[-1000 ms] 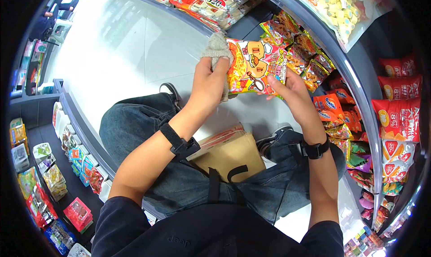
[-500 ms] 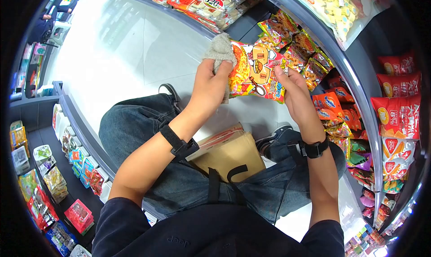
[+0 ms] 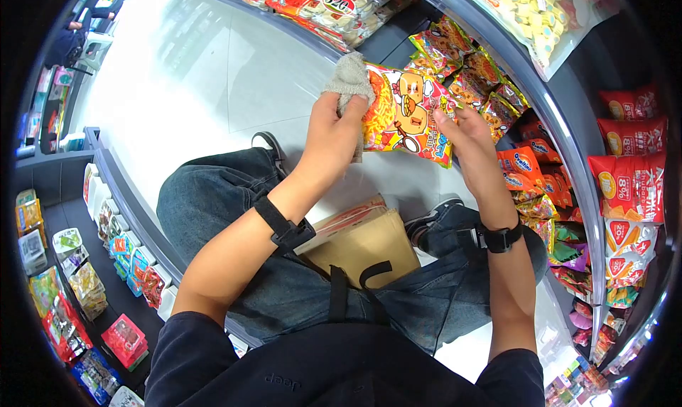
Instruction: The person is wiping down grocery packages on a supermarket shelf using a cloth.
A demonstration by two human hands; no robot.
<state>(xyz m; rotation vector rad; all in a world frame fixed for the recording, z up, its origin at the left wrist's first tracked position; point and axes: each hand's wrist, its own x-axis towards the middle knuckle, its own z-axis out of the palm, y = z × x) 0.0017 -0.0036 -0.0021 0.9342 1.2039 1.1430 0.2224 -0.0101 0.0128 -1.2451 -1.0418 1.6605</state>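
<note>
A bright red and yellow noodle snack bag is stretched out level between my two hands, its printed front facing up. My left hand is closed on a grey cloth, which is pressed against the bag's left end. The left fingers underneath are hidden. At the bag's right end, my right hand grips the edge, thumb on the printed side and fingers mostly out of sight. Similar small snack bags lie on the shelf just beyond.
A cardboard box stands on the floor between my legs. The curved shelf edge runs along the right, with red snack bags beyond it. Large snack packs lie at the top. Another shelf with packaged goods is at the left.
My right thumb and fingers have shifted slightly at the bag's right end, and that end has dipped a little. The left hand and cloth have barely moved.
</note>
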